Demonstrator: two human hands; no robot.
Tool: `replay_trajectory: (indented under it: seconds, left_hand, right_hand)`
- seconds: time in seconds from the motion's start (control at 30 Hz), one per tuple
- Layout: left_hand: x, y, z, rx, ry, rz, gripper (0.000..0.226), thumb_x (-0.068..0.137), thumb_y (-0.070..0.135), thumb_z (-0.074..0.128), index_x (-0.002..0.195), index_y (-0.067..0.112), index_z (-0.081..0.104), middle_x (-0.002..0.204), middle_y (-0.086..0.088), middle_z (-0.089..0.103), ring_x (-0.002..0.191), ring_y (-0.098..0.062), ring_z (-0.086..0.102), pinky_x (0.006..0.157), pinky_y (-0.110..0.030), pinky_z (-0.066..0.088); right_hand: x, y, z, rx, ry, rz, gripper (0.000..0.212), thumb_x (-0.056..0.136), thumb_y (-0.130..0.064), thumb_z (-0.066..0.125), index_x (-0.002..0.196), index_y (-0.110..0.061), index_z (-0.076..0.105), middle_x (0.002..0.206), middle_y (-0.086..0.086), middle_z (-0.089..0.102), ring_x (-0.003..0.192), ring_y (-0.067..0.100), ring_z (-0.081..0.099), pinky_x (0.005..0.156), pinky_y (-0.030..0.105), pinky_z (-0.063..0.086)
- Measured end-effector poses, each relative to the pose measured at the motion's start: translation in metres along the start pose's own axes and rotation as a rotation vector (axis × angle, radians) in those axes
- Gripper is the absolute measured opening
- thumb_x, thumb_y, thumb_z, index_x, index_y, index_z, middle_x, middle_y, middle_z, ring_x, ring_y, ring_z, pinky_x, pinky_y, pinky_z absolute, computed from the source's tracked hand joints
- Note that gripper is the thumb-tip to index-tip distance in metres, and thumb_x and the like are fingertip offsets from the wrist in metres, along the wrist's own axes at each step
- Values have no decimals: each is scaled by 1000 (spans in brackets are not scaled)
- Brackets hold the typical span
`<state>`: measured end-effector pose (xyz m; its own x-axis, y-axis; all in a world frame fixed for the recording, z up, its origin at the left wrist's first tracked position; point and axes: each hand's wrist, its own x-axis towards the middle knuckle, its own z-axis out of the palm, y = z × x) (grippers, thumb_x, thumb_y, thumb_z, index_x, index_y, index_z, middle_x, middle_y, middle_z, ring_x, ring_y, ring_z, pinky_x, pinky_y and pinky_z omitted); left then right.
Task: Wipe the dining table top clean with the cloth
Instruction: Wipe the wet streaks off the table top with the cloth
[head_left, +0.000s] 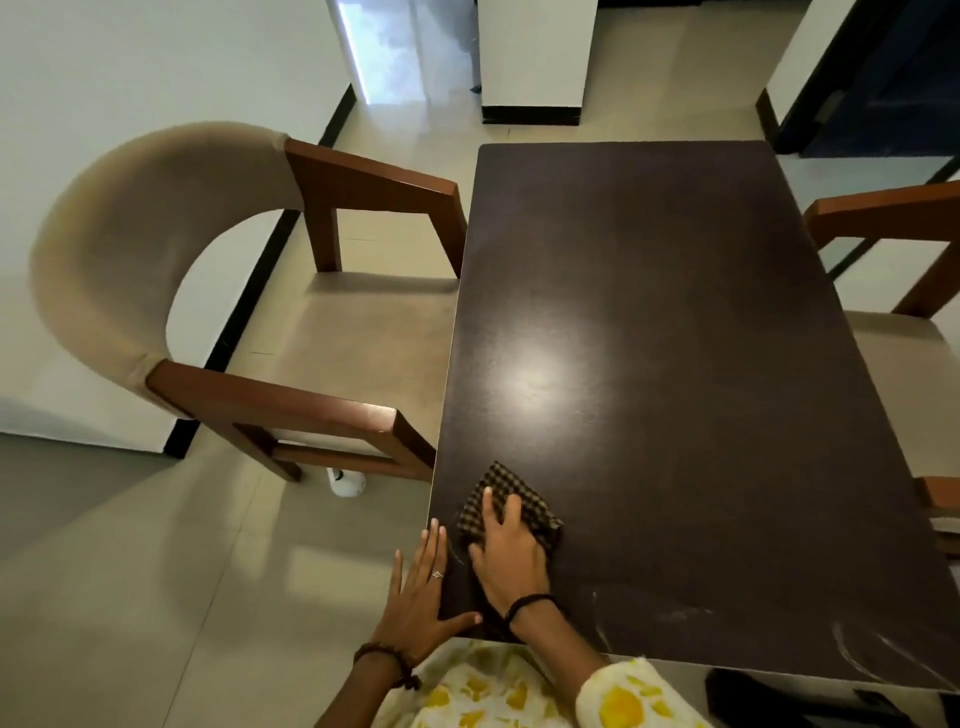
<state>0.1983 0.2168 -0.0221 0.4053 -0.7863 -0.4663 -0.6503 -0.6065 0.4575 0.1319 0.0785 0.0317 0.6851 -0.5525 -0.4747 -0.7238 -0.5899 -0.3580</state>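
Observation:
The dark brown dining table top (665, 322) runs away from me, with a bright glare patch near its middle. A brown and black checked cloth (511, 491) lies folded on the near left corner of the table. My right hand (511, 564) presses flat on the cloth, fingers spread over it. My left hand (421, 592) lies flat with straight fingers along the table's left edge, thumb on the top near the corner. Pale smear marks (675, 618) show on the near right part of the top.
A wooden armchair with a beige curved back (156, 249) stands close against the table's left side. Another chair's arm (883, 208) is at the right. A small white object (347, 484) sits on the tiled floor under the left chair.

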Motion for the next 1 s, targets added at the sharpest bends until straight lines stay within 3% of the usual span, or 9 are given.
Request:
replay_trajectory:
  seconds: [0.1, 0.27, 0.37, 0.7, 0.87, 1.0]
  left_hand:
    - [-5, -1, 4, -13, 33, -90, 112, 60, 92, 25, 126, 33, -44, 137, 15, -46, 128, 0, -36, 107, -36, -24]
    - [-9, 4, 2, -47, 17, -196, 125, 52, 96, 19, 133, 18, -34, 141, 5, -39, 133, -9, -27, 106, -36, -19]
    - [-11, 7, 3, -91, 15, -198, 124, 51, 96, 18, 133, 18, -32, 142, 4, -36, 133, -9, -24, 106, -36, -18]
    - [-18, 12, 10, -135, 59, -244, 119, 49, 96, 5, 131, 17, -32, 142, 7, -31, 132, -4, -23, 107, -34, -19]
    - [-20, 15, 13, -144, 70, -272, 117, 45, 97, 0, 129, 21, -33, 140, 6, -33, 131, -5, -24, 107, -35, -19]
    - [-21, 12, 17, -185, 85, -263, 115, 50, 96, 7, 129, 23, -33, 142, 7, -32, 133, -5, -21, 107, -37, -17]
  right_hand:
    - [-3, 33, -10, 8, 3, -67, 64, 94, -37, 44, 149, -25, 12, 140, 11, 27, 111, 27, 54, 89, 38, 48]
    - [-3, 74, -25, 21, 173, 170, 65, 93, -38, 47, 149, -22, 18, 127, 8, 33, 101, 23, 57, 83, 34, 49]
    - [3, 51, -20, -16, 178, 201, 65, 93, -38, 48, 148, -20, 20, 137, 12, 30, 108, 25, 55, 85, 34, 49]
    - [32, -33, 6, -145, -10, -244, 63, 94, -33, 48, 148, -22, 18, 146, 14, 25, 115, 31, 48, 83, 39, 49]
    - [17, -7, 2, -259, -125, -477, 61, 94, -32, 47, 147, -27, 19, 146, 14, 24, 115, 32, 46, 85, 41, 47]
    - [3, 39, -11, -330, -213, -571, 59, 93, -34, 46, 147, -33, 19, 136, 10, 31, 111, 26, 46, 88, 38, 46]
